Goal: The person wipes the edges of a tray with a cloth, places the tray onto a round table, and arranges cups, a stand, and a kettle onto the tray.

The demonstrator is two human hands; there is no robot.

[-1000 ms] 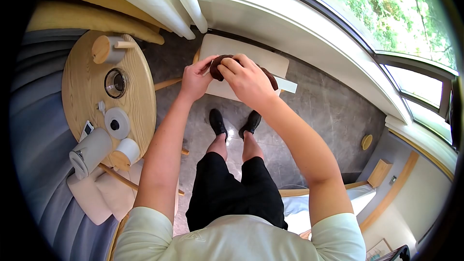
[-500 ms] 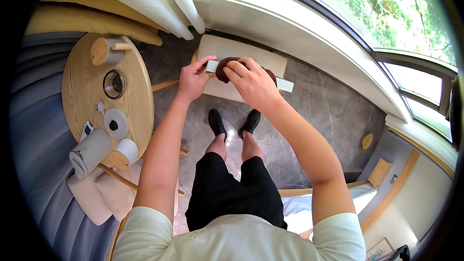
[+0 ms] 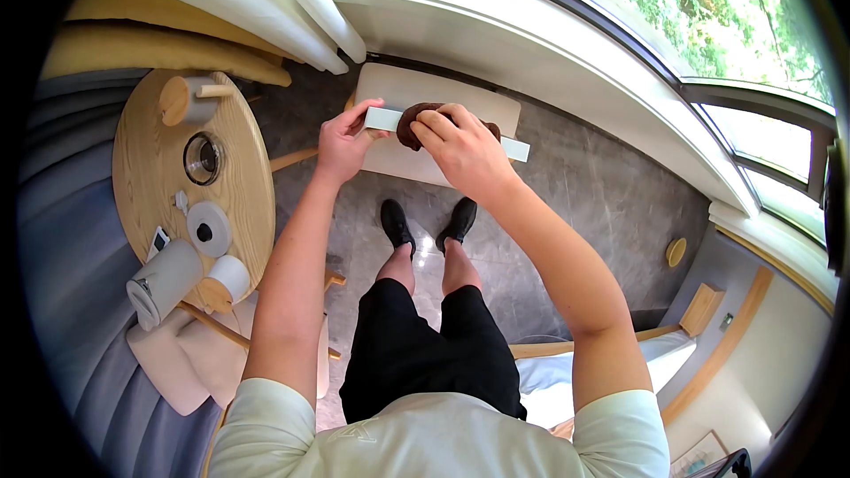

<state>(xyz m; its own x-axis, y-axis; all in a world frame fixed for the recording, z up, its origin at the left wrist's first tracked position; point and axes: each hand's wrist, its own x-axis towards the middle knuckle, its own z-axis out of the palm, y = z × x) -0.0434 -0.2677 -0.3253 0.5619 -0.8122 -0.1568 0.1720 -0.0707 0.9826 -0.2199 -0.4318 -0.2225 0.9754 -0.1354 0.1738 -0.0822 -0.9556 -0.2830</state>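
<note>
A long pale, flat-sided bar (image 3: 382,119) is held up in front of me, over a cream seat. My left hand (image 3: 343,143) pinches its left end between thumb and fingers. Around the middle of the bar lies a dark brown cloth (image 3: 413,127), and my right hand (image 3: 460,146) is closed over it from above. The bar's right end sticks out past the cloth. How the right fingers press the bar beneath is hidden.
The cream seat (image 3: 416,162) stands by the window wall. On the left, a round wooden table (image 3: 142,168) bears a glass bowl (image 3: 203,158), a grey roll (image 3: 210,228), a wood-lidded canister (image 3: 188,101) and a grey pitcher (image 3: 165,283). White and yellow curtains hang at upper left.
The cloth and right hand now sit further from the bar's left end, so more of the bar shows beside my left hand. My left hand has moved slightly left.
</note>
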